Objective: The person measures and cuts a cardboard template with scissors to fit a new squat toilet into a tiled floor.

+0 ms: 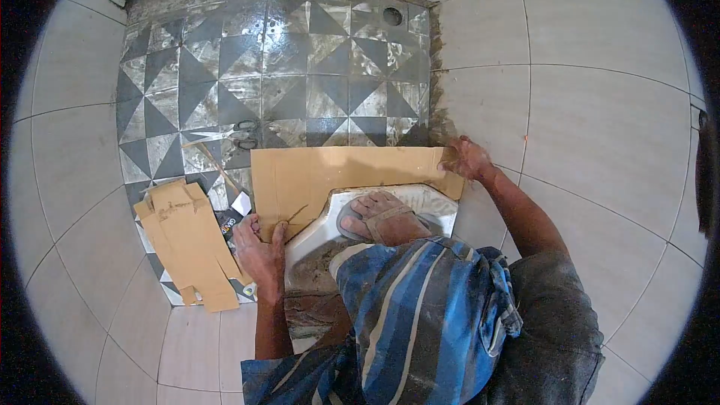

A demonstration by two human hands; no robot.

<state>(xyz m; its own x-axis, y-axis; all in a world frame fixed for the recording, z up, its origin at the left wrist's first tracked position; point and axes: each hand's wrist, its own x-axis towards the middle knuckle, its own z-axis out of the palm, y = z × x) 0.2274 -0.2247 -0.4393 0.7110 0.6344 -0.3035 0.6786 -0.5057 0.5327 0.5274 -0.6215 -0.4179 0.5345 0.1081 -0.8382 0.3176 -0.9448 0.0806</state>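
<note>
I see the large flat sheet of brown cardboard [330, 172] at centre, lying over the far rim of the white ceramic squat pan [420, 206]. My left hand [259, 251] rests on its corner at 8 o'clock, my right hand [466, 157] on its corner at 2 o'clock. The steel scissors [232, 135] lie at 11 o'clock, the folded brown cardboard offcut [187, 244] at 9 o'clock.

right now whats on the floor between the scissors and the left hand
In the head view, between the scissors and the left hand lie a thin wooden stick on the patterned tiles and the left edge of the cardboard sheet.
</note>
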